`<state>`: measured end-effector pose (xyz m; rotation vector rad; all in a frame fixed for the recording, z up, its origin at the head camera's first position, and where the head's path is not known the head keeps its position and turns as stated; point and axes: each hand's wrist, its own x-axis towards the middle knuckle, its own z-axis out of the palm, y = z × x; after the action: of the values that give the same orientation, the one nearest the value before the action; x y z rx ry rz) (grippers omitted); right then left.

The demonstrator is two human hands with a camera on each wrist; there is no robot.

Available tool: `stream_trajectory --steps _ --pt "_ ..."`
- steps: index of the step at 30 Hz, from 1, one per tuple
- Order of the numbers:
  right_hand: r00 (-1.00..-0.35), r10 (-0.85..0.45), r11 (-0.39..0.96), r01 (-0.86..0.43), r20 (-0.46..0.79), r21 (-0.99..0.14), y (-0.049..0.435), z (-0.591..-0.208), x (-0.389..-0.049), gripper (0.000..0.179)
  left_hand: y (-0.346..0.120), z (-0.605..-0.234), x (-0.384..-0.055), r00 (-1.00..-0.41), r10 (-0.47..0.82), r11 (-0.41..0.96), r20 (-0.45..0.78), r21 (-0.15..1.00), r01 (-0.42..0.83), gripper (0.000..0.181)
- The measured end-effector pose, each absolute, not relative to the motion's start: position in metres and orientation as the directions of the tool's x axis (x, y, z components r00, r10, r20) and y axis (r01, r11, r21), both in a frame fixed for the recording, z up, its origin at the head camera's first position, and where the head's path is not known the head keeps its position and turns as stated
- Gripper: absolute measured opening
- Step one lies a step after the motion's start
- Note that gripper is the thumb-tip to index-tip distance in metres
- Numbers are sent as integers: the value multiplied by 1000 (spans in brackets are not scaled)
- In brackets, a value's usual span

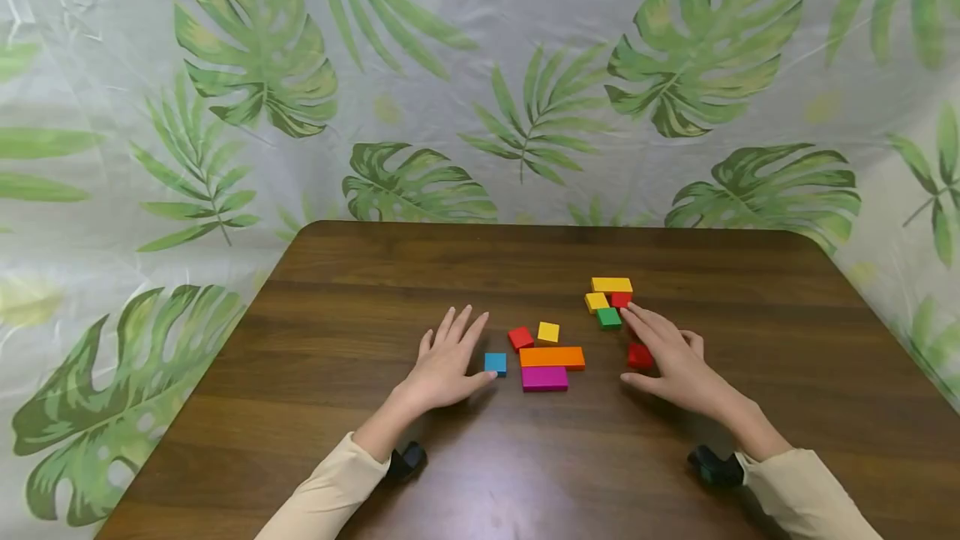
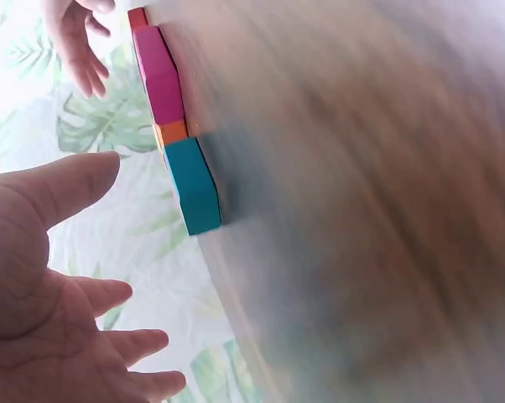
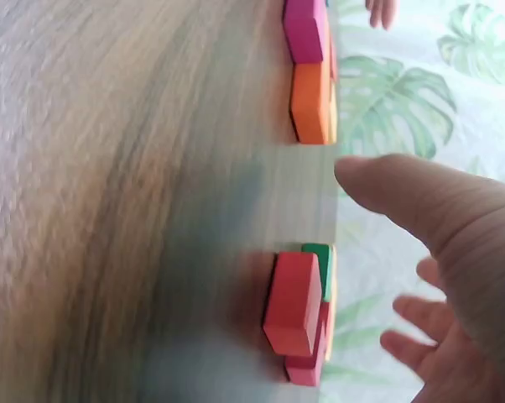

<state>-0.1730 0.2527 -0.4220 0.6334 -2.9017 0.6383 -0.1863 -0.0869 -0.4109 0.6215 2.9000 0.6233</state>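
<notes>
My left hand (image 1: 444, 372) is spread over the table with its fingers straight and holds nothing. Its thumb tip overlaps the near edge of a blue block (image 1: 495, 363) in the head view; the left wrist view shows the thumb raised beside that block (image 2: 194, 186). To the right, my right hand (image 1: 681, 369) hovers with fingers extended and nothing in its grasp. A red block (image 1: 639, 356) lies between its thumb and index finger. Just past its fingertips are a second red block (image 1: 620, 299) and a green block (image 1: 609, 319).
Between the hands, a long orange block (image 1: 552, 358) lies against a magenta block (image 1: 544, 379), with red (image 1: 521, 338) and yellow (image 1: 548, 332) blocks behind. Farther back are a yellow bar (image 1: 611, 284) and a small yellow block (image 1: 596, 302). A leaf-patterned curtain hangs beyond the wooden table (image 1: 420, 265).
</notes>
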Motion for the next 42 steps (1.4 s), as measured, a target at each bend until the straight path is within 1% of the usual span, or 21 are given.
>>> stream_trajectory --steps 5,9,18,23,27,30,34,37,42 --pt "-880 -394 816 -468 266 -340 242 -426 -176 63 -81 -414 -183 -912 410 810 6 458 367 78" --pt "-879 -398 814 -471 265 -341 229 -428 -181 46 -77 -415 -182 -908 417 787 32 487 378 74" --pt "-883 -424 813 -470 202 -344 202 -433 -192 40 -72 -414 -179 -902 430 767 37 512 387 70" --pt "-875 -436 814 -483 208 -322 196 -434 -195 34 -68 -412 -178 -897 442 758 34 521 393 68" --pt "-871 -436 811 -489 226 -321 194 -434 -194 31 -65 -411 -178 -883 466 741 62 518 427 60" --pt "-868 -438 809 -495 234 -318 194 -434 -193 30 -60 -412 -179 -867 486 731 111 492 473 48" --pt "-865 -446 807 -499 228 -314 194 -435 -191 29 -51 -412 -179 -846 512 739 149 426 522 36" --pt "-866 -450 807 -500 219 -314 194 -435 -190 29 -43 -413 -180 -828 539 752 154 354 556 31" --pt "-863 -456 803 -504 217 -317 193 -435 -188 29 -35 -413 -180 -812 569 775 127 247 582 30"
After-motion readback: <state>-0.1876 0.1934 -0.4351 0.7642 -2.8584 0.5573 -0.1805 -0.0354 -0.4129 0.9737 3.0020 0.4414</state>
